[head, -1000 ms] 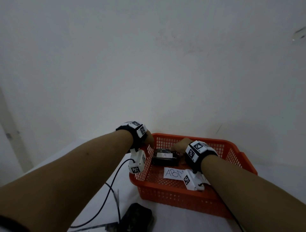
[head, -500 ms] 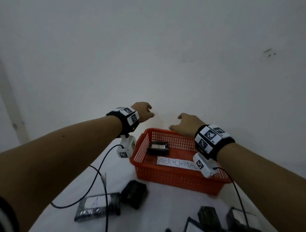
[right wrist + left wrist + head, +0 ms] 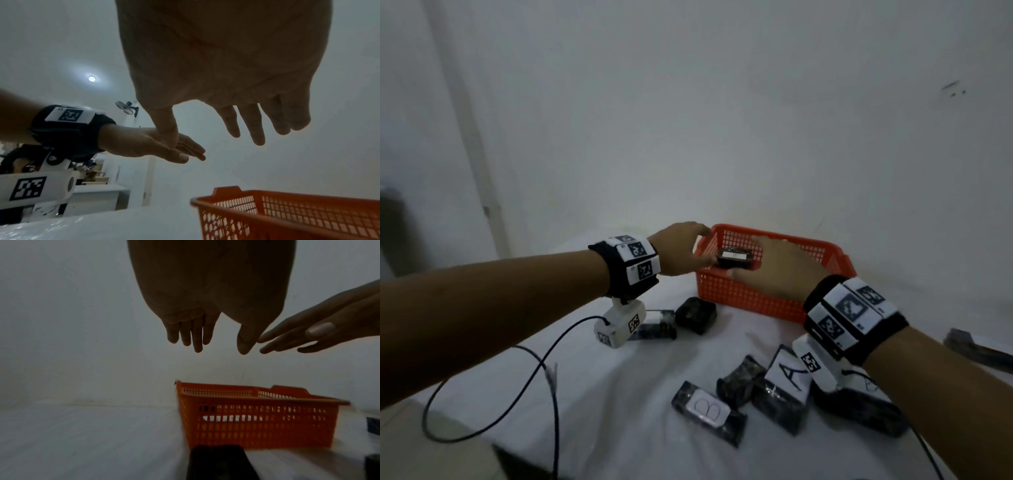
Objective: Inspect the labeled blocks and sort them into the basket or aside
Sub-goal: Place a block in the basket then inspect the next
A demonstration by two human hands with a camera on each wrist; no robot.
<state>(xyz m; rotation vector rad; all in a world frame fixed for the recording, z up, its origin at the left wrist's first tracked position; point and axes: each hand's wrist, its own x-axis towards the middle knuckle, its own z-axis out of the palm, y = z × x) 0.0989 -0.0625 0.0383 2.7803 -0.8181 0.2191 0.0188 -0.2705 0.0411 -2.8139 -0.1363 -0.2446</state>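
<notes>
An orange mesh basket (image 3: 750, 297) (image 3: 257, 423) (image 3: 298, 216) stands on the white table by the wall. One dark block with a white "A" label (image 3: 734, 262) lies inside it. My left hand (image 3: 679, 251) (image 3: 205, 335) hovers above the basket's left rim, fingers straight and holding nothing. My right hand (image 3: 777, 270) (image 3: 236, 126) floats over the basket's front, also with straight fingers and nothing in it. Several dark blocks lie near me: one labeled "B" (image 3: 707, 409), one labeled "A" (image 3: 787, 375).
Two more dark blocks (image 3: 695, 314) sit left of the basket's front. A black cable (image 3: 551, 349) loops over the table's left side. Another dark block (image 3: 976, 346) lies at the far right. The white wall stands close behind the basket.
Both hands let go of the "A" block inside the basket, rose and drew back toward me. The view has tilted down, so the blocks near me show.
</notes>
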